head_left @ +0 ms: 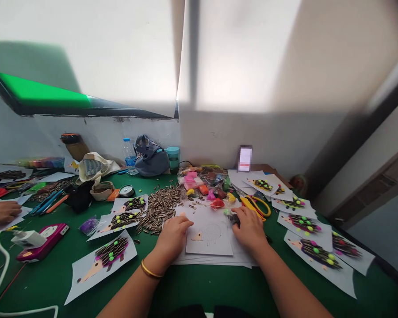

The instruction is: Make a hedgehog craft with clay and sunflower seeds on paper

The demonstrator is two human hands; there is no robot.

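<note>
A sheet of white paper (223, 247) with a pencil outline of a hedgehog lies in front of me, its snout filled with peach clay (197, 237). My left hand (174, 234), with a gold bangle on its wrist, rests at the sheet's left edge, fingers stretched toward the paper. On the right, my right hand (251, 229) has its fingers closed on a small dark clay packet (234, 218) by the sheet's upper right corner. Further white sheets (243, 256) lie beneath. Sunflower seeds (159, 205) are heaped beside my left hand.
Finished hedgehog pictures (102, 263) lie on both sides. Yellow scissors (257, 206) and bagged coloured clay (202, 179) sit beyond my hands. A phone (245, 159) stands against the wall. At left are a purple power strip (43, 243) and another person's hand (3, 213).
</note>
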